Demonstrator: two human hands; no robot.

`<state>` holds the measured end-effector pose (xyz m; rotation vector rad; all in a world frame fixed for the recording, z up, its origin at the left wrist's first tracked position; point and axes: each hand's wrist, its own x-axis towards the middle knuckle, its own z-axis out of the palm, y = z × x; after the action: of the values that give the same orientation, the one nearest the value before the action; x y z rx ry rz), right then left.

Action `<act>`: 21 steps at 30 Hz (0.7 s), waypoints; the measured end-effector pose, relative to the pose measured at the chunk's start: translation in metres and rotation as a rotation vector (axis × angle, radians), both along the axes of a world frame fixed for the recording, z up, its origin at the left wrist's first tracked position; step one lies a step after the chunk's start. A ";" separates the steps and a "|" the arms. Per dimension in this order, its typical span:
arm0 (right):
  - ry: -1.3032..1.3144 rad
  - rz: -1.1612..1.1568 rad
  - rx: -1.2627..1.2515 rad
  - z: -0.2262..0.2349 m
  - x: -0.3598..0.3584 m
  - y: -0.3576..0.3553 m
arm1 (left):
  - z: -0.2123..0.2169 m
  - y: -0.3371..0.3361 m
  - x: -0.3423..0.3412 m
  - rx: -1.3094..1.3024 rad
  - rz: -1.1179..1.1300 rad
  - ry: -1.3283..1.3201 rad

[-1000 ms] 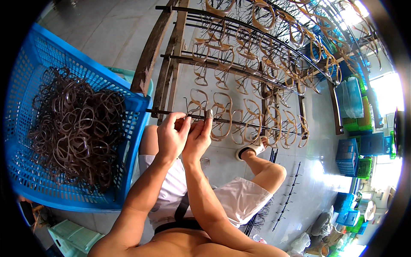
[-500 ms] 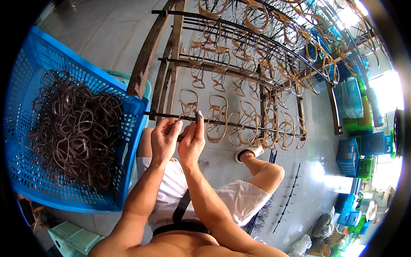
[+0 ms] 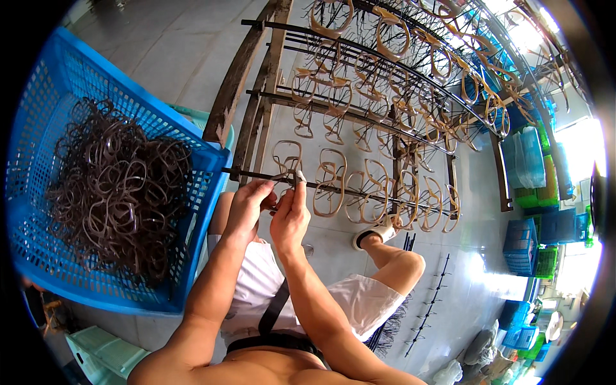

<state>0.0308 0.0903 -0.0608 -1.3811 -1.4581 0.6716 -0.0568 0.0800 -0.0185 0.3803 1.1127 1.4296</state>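
Observation:
At the near left end of a black rod point(image 3: 330, 188), my left hand point(image 3: 246, 210) and my right hand point(image 3: 290, 222) are close together, both pinching. Between their fingertips is a brown eyeglass frame point(image 3: 299, 154). One of its rims stands above the rod, while the lower part is largely hidden by my fingers. A white covering wraps the tip of a right-hand finger. Further right along this rod hang several translucent brown eyeglass frames point(image 3: 345, 168). A blue plastic basket point(image 3: 122, 307) at my left holds a tangled heap of dark brown eyeglass frames point(image 3: 115, 199).
A wooden rack point(image 3: 234, 74) carries several more rods hung with frames. One of my feet point(image 3: 372, 235) is beneath the lowest rod. A thin black rod with short prongs point(image 3: 428, 305) lies on the floor at right. Blue crates point(image 3: 520, 242) stand far right, and a pale green stool point(image 3: 106, 353) lower left.
The view has shifted slightly, so the rack appears a little further right and lower. My hands stay together at the rod's left end, with small finger movements around the frame.

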 end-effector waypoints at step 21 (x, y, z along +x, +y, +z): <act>0.057 0.108 -0.074 0.011 0.006 0.002 | -0.016 0.002 -0.013 0.080 -0.116 0.057</act>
<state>0.0369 0.0919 -0.0500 -1.3361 -1.4830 0.8349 -0.0696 0.0817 -0.0349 0.5372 1.0634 1.3707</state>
